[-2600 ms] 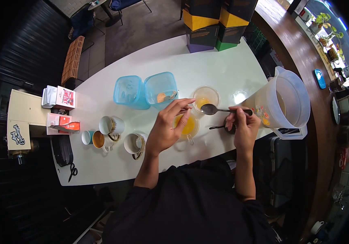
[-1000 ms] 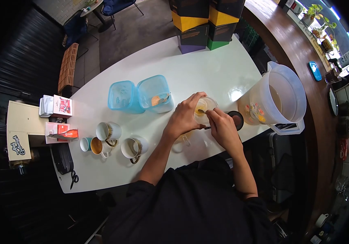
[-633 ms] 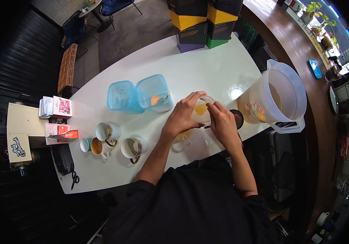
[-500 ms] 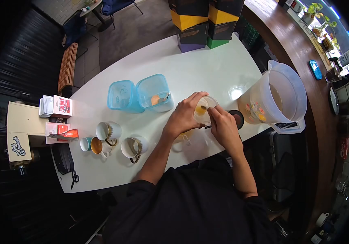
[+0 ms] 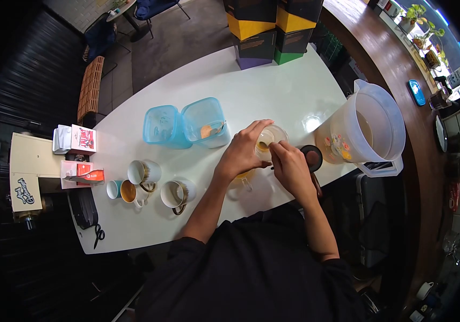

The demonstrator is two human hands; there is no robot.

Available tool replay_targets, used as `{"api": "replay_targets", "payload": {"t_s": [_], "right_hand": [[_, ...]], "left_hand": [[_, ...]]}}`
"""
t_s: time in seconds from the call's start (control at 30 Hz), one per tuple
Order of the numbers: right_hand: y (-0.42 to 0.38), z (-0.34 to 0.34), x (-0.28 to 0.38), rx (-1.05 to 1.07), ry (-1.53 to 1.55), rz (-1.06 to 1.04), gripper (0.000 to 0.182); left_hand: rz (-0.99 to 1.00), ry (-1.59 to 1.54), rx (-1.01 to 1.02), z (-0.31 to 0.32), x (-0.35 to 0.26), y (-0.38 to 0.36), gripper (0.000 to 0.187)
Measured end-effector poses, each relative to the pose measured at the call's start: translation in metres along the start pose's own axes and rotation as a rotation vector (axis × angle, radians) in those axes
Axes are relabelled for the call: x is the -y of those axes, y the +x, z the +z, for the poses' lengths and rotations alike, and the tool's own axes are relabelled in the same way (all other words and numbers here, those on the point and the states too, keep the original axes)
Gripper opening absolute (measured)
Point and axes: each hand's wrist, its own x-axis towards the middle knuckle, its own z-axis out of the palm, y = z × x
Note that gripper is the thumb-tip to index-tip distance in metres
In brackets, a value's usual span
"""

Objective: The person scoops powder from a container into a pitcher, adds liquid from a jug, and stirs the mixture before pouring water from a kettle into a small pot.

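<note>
A left hand (image 5: 243,150) wraps its grip around a clear cup (image 5: 278,134), fingers on the far side, while the right hand (image 5: 291,167) pinches a spoon (image 5: 264,145), its bowl end down inside the cup and its handle mostly hidden by the fingers. The pair work near the close edge of a white tabletop (image 5: 128,228), right of its middle; whether the cup rests on the surface or is lifted cannot be told. The cup looks light and thin-walled, likely to give under a squeeze and turn slippery if wet, best held around the wall below the rim; the spoon appears stiff and sturdy, best held by its handle. Tucked beneath the left wrist, partly hidden, a handled glass (image 5: 246,184) with yellow contents crowds the space. Just beside the right hand, a dark round-headed object (image 5: 311,155) limits room on that side, and beyond it a large translucent pitcher (image 5: 338,127) stands at the right edge. Farther off, two blue containers (image 5: 216,138) stand side by side left of the cup, mugs (image 5: 155,172) cluster toward the left end, scissors (image 5: 98,236) lie near the close left corner, and boxes (image 5: 257,45) rise at the far edge.
</note>
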Motion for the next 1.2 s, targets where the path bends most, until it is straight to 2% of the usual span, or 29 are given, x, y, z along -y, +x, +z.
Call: {"api": "replay_targets", "payload": {"t_s": [0.07,0.2,0.27,0.53,0.63,0.73,0.8,0.87,0.93,1.03,1.2], "right_hand": [[0.003,0.006,-0.001,-0.001,0.110,-0.024,0.011],[0.008,0.006,-0.001,-0.104,0.025,-0.035,0.009],[0.006,-0.001,-0.001,-0.086,-0.020,0.022,0.010],[0.010,0.005,-0.002,-0.037,0.080,-0.054,0.008],[0.011,-0.001,-0.002,-0.093,-0.020,-0.031,0.008],[0.007,-0.004,-0.003,-0.030,-0.043,-0.002,0.014],[0.006,0.001,-0.004,-0.007,0.110,-0.068,0.014],[0.009,0.005,0.000,-0.013,0.112,-0.041,0.014],[0.012,0.007,-0.001,-0.089,0.019,-0.018,0.014],[0.011,-0.005,0.002,-0.065,-0.039,0.032,0.014],[0.009,0.001,-0.001,-0.002,0.072,-0.043,0.013]], "left_hand": [[-0.006,0.004,0.005,0.000,0.000,0.000,0.095],[-0.007,-0.014,-0.007,-0.001,0.001,0.000,0.095],[-0.019,-0.023,-0.001,-0.002,0.001,0.000,0.095],[-0.001,0.024,-0.019,0.000,0.005,0.001,0.096],[-0.006,-0.005,-0.008,0.000,0.006,0.001,0.096],[0.016,0.021,0.009,-0.001,0.001,0.001,0.095],[0.007,0.027,0.001,-0.001,0.001,0.001,0.095],[-0.001,0.034,-0.002,-0.001,0.000,0.001,0.096],[-0.039,0.018,-0.012,-0.003,-0.003,0.000,0.095],[-0.017,0.003,0.003,-0.004,-0.001,0.000,0.095],[-0.023,0.001,-0.012,-0.001,0.001,0.000,0.095]]}}
